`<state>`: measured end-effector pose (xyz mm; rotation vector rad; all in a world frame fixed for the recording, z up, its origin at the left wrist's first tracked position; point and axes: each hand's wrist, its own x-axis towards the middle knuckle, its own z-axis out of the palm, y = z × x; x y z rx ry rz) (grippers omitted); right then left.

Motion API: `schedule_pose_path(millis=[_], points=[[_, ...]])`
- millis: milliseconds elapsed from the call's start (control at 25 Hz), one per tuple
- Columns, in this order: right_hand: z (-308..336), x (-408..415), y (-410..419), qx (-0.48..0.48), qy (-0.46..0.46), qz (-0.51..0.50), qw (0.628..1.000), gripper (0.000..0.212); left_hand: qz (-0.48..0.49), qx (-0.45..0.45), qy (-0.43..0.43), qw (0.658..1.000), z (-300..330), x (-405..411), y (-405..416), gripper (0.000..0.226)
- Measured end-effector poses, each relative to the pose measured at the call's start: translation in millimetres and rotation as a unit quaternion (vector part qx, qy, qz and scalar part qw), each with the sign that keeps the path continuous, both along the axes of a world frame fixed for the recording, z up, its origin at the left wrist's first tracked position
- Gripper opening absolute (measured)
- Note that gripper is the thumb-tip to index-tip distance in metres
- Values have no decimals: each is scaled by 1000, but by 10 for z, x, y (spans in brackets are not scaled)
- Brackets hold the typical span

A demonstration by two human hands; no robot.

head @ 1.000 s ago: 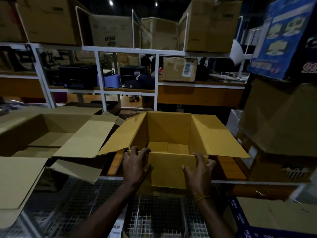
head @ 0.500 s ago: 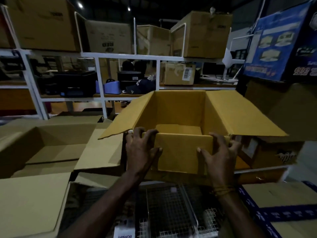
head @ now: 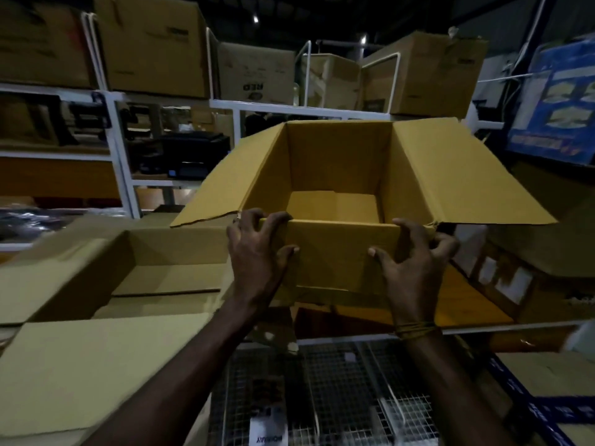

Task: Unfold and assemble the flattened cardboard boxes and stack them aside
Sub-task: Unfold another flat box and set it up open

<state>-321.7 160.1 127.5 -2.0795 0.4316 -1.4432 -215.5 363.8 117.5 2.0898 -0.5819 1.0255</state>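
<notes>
At the far left, an assembled open box sits with its top flaps spread; its near flap lies flat toward the camera, and its interior is bare cardboard. Behind it, a white metal shelving rack carries large closed cartons on its upper level and dark equipment on the lower levels.

At the centre, the person holds a yellow-brown cardboard box, erected and open at the top, raised in front of the rack and tilted so that its inside faces the camera. Its left and right flaps stand outward; the bottom panels are folded in. The left hand grips the near-left corner of the box: the fingers hook over the top edge and the thumb presses the near wall. The right hand grips the near-right corner in the same manner, fingers curled around the edge and thumb flat against the near wall. A thread band circles the right wrist.

Below the hands, a wire mesh surface is visible. At the right, further brown cartons rest on an orange shelf board, and a blue printed carton stands at the upper right.
</notes>
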Motion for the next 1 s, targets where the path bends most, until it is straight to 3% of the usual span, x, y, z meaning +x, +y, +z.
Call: schedule_pose_path(millis=[560,1000], points=[[-22,1553,1478,22,-4,167,986,61,175,2,-5,985,81,792,1682,58],[-286,1881,2921,38,24,200,979,61,207,38,5,978,-97,980,3139,59]])
